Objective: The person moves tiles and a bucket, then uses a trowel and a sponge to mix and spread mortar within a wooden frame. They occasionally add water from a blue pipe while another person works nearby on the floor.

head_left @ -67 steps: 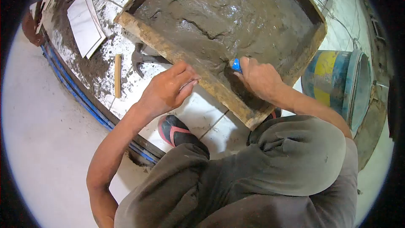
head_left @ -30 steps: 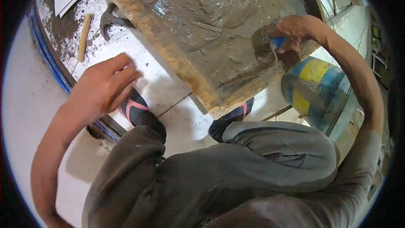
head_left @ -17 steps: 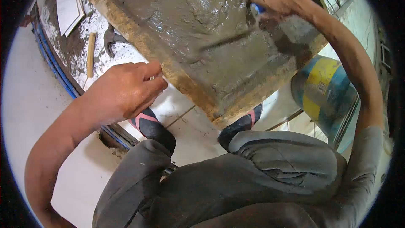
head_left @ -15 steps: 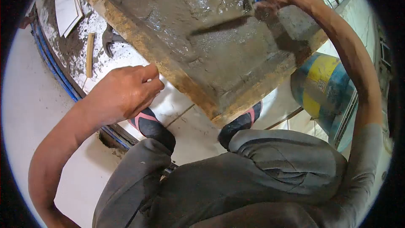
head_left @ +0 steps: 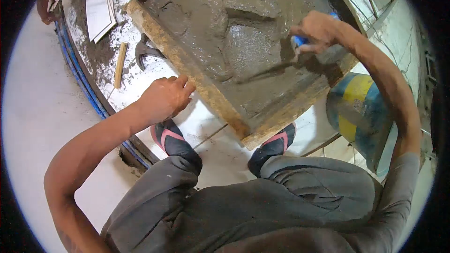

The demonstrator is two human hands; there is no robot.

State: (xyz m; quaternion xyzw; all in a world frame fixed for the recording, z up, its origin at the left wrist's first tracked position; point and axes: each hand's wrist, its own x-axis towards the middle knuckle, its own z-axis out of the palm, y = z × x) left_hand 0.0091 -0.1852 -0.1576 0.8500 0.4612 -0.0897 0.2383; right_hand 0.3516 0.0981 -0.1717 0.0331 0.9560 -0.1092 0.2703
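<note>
My right hand is closed around the blue handle of a trowel. Its long, thin blade, coated in grey-brown, lies edge-on low over the wet mortar, pointing left. That mortar fills a wooden mixing box with worn, yellowish edges. Just beyond the blade is a scooped-out hollow with a smooth, shiny floor and a steep far lip. My left hand has its fingers curled in, knuckles right at the left rim of the box; nothing shows in it.
A hammer and a short wood strip lie on the splattered floor at left, below white tile pieces. Blue hoses run along the wall. A blue and yellow container stands at right. My sandalled feet are below the box.
The trowel has come back toward me through the mortar, leaving the hollow behind it. My left hand has risen a little closer to the rim, and the view has shifted slightly.
</note>
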